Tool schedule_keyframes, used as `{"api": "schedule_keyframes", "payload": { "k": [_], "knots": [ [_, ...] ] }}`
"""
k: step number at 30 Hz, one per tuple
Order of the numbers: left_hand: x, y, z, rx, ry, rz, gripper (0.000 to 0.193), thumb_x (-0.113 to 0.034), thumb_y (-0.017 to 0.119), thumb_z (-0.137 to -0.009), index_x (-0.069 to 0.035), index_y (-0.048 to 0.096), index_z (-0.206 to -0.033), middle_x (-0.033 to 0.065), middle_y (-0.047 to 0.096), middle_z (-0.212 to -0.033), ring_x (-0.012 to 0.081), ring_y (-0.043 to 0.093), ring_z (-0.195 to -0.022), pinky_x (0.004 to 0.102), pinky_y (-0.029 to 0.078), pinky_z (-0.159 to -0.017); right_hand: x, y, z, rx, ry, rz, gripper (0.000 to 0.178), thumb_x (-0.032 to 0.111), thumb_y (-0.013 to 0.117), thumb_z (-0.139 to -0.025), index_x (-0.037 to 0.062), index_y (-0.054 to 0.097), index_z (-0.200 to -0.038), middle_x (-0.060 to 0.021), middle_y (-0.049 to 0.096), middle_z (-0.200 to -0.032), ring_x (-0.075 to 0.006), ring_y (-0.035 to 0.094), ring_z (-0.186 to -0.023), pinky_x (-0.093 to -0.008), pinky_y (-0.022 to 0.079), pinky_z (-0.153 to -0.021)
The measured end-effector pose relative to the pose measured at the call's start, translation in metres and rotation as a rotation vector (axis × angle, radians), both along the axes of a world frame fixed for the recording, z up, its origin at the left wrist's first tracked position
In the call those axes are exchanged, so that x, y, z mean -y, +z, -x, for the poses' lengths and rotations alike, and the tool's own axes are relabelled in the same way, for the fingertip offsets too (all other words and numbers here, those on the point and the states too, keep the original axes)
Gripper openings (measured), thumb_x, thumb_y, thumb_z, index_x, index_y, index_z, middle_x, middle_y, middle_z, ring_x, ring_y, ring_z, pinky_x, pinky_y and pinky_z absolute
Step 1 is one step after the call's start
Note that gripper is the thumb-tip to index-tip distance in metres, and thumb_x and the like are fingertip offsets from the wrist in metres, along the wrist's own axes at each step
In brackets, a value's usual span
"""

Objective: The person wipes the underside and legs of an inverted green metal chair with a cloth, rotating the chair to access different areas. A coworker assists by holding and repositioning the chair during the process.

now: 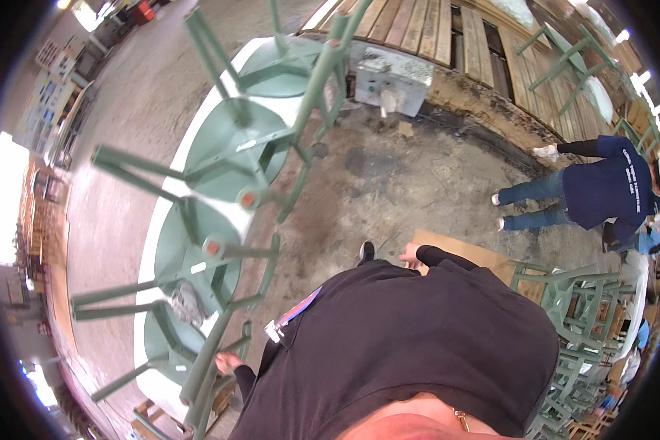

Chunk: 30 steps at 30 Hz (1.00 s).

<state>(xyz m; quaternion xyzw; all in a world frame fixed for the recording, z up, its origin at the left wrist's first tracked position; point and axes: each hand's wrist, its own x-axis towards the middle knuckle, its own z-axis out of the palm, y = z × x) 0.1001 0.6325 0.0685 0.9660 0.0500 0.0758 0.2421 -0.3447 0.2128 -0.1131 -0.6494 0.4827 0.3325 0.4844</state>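
Right at the bottom of the frame you get the person's own black shirt, with the left hand (228, 361) poking out at lower left, just beside a leg of the nearest upturned green metal stool (191, 323); can't tell if the fingers are open or curled, too little of it shows. The right hand (411, 255) sits mid-frame above the shirt, fingers loosely curled on nothing, next to a flat brown cardboard sheet (466, 253). The row of green stools runs up the left side on a white surface (148, 249). Further up, a grey-white box (389, 84) against wooden planks, and at right a co-worker in a dark blue top (601, 189).
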Motion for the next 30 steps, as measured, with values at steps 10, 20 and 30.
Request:
{"api": "schedule_keyframes", "payload": {
  "k": [10, 20, 30],
  "knots": [
    [0.28, -0.08, 0.106, -0.924, -0.028, 0.436, 0.026, -0.03, 0.069, -0.091, -0.005, 0.061, -0.09, 0.0086, 0.067, -0.075, 0.0265, 0.059, -0.062, 0.0418, 0.048, -0.065, 0.26, 0.054, -0.065, 0.427, -0.122, 0.425, 0.039, 0.038, 0.059, -0.084, 0.0041, 0.077, -0.091, -0.0225, 0.073, -0.092, -0.0415, 0.071, -0.09, -0.0512, 0.056, -0.081],
    [0.623, -0.108, 0.106, -1.118, -0.421, 0.461, 0.024, -0.027, 0.068, -0.095, -0.007, 0.059, -0.104, 0.0043, 0.068, -0.081, 0.0187, 0.054, -0.058, 0.034, 0.042, -0.056, 0.37, 0.056, 0.085, -0.011, -0.01, 0.476, 0.03, 0.021, 0.059, -0.082, 0.0067, 0.08, -0.099, -0.0191, 0.076, -0.104, -0.0391, 0.072, -0.103, -0.0515, 0.057, -0.085],
    [0.796, -0.106, 0.173, -1.193, -0.439, 0.761, 0.027, -0.023, 0.068, -0.099, -0.008, 0.057, -0.119, 0.0, 0.069, -0.087, 0.0108, 0.049, -0.054, 0.0263, 0.036, -0.047, 0.508, 0.028, 0.246, -0.332, -0.479, 0.127, 0.036, 0.027, 0.058, -0.088, 0.0031, 0.076, -0.108, -0.0192, 0.074, -0.108, -0.0366, 0.071, -0.105, -0.0487, 0.055, -0.091]
  ]
}}
